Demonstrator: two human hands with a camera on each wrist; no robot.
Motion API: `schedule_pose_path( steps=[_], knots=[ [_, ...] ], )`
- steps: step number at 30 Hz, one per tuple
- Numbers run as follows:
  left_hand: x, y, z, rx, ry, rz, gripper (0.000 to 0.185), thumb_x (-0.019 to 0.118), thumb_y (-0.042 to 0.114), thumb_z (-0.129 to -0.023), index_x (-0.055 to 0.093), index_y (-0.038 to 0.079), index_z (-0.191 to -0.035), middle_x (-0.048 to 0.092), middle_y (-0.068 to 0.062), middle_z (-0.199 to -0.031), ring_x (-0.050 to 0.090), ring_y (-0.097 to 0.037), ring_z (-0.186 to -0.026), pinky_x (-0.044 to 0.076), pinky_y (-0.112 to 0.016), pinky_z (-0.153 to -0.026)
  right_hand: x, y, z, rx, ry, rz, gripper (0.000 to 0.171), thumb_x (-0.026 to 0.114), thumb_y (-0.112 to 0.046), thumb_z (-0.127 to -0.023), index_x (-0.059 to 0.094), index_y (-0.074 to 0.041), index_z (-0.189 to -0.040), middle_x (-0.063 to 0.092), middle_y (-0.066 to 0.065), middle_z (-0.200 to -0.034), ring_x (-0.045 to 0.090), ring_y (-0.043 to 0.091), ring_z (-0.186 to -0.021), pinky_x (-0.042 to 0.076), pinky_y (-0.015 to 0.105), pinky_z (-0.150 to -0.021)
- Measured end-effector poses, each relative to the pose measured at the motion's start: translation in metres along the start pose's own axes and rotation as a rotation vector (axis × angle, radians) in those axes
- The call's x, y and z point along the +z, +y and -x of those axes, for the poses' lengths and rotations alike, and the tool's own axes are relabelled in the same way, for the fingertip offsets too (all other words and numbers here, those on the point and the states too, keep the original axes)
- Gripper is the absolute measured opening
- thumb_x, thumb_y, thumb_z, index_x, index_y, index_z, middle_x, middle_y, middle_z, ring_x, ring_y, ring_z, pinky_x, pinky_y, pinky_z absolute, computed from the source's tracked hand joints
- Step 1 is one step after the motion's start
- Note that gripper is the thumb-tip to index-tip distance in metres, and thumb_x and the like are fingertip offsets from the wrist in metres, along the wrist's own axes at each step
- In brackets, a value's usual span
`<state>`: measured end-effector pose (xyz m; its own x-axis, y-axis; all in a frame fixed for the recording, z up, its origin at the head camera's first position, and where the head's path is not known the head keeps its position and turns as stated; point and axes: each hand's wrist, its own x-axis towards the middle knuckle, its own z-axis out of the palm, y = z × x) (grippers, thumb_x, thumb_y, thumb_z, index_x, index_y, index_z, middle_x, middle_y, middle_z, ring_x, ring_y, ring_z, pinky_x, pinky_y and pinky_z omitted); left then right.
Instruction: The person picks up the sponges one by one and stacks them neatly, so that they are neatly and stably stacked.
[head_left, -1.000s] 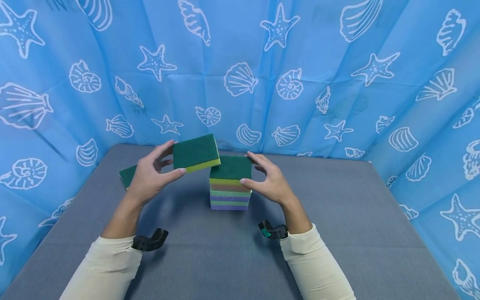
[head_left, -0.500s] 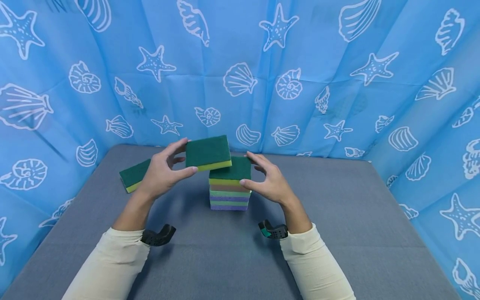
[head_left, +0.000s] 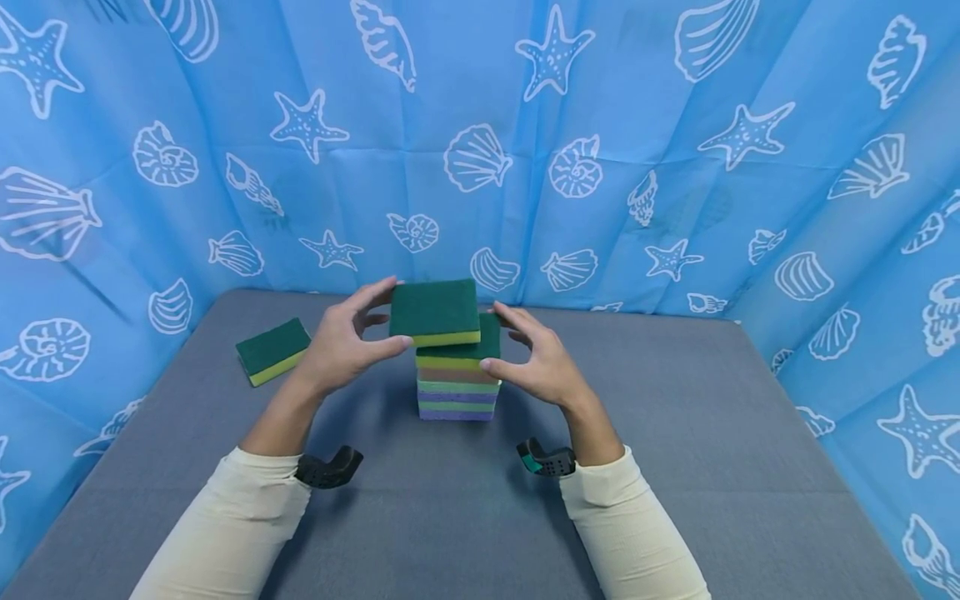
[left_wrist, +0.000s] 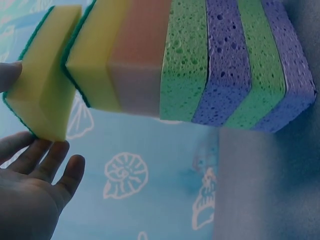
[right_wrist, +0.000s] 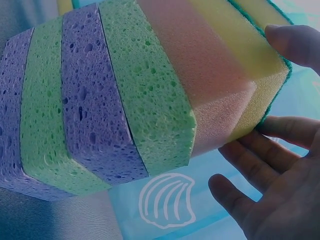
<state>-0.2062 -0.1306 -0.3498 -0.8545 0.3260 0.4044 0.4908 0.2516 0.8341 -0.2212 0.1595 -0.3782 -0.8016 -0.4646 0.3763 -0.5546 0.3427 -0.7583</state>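
Sponge (head_left: 272,351) number 1, green over yellow, lies alone on the table (head_left: 675,433) at far left, apart from both hands. Next, the left hand (head_left: 341,346) pinches a second green-topped sponge (head_left: 435,312) between thumb and fingers, long axis left-right, just above and slightly left of the stack (head_left: 457,379). On the stack's right, the right hand (head_left: 542,362) steadies its top layer with spread fingers. No readable writing or brand shows anywhere.
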Motion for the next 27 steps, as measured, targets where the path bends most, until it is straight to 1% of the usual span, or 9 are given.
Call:
schedule_pose_path(
  steps=[6,14,16,18,21,27],
  knots=[
    [0.005,0.002,-0.004,0.011,-0.012,0.0,0.073,0.073,0.007,-0.085,0.036,0.004,-0.148,0.039,-0.013,-0.147,0.039,-0.025,-0.131,0.037,-0.046,-0.103,-0.001,0.002,0.0,-0.005,-0.004,0.008,0.077,0.074,-0.019,-0.085,0.035,-0.009,-0.15,0.044,0.009,-0.143,0.043,0.026,-0.127,0.036,0.047,-0.103],
    [0.014,0.004,-0.007,0.02,-0.032,0.006,0.075,0.074,0.007,-0.084,0.035,0.002,-0.148,0.042,-0.014,-0.145,0.04,-0.027,-0.13,0.038,-0.047,-0.101,-0.002,0.003,0.001,-0.002,-0.002,0.027,0.083,0.073,-0.041,-0.085,0.034,-0.008,-0.15,0.043,0.008,-0.144,0.043,0.023,-0.127,0.036,0.048,-0.103],
    [0.015,0.003,-0.008,0.019,-0.035,0.002,0.075,0.074,0.008,-0.084,0.035,0.002,-0.148,0.042,-0.013,-0.144,0.041,-0.027,-0.129,0.038,-0.047,-0.101,-0.003,0.003,0.001,0.001,-0.003,0.029,0.084,0.073,-0.044,-0.084,0.034,-0.008,-0.15,0.043,0.008,-0.144,0.043,0.023,-0.127,0.036,0.047,-0.103],
    [0.016,0.003,-0.008,0.017,-0.037,-0.002,0.075,0.074,0.009,-0.084,0.036,0.003,-0.148,0.043,-0.012,-0.144,0.041,-0.026,-0.129,0.039,-0.047,-0.101,-0.003,0.003,0.001,0.004,-0.004,0.029,0.084,0.073,-0.042,-0.084,0.034,-0.008,-0.15,0.043,0.008,-0.144,0.043,0.023,-0.127,0.037,0.047,-0.103],
    [0.017,0.003,-0.009,0.016,-0.042,-0.003,0.075,0.074,0.009,-0.084,0.036,0.004,-0.149,0.043,-0.011,-0.144,0.041,-0.025,-0.128,0.039,-0.047,-0.101,-0.003,0.003,0.001,0.006,-0.003,0.028,0.081,0.075,-0.034,-0.085,0.034,-0.009,-0.15,0.044,0.007,-0.143,0.043,0.022,-0.127,0.037,0.046,-0.103],
    [0.02,0.001,-0.011,0.023,-0.051,0.023,0.075,0.074,0.006,-0.084,0.035,0.001,-0.148,0.043,-0.015,-0.144,0.041,-0.028,-0.128,0.038,-0.049,-0.101,-0.003,0.003,0.0,0.006,0.0,0.015,0.079,0.076,-0.018,-0.084,0.034,-0.01,-0.15,0.046,0.008,-0.142,0.044,0.024,-0.126,0.036,0.049,-0.103]
  ],
)
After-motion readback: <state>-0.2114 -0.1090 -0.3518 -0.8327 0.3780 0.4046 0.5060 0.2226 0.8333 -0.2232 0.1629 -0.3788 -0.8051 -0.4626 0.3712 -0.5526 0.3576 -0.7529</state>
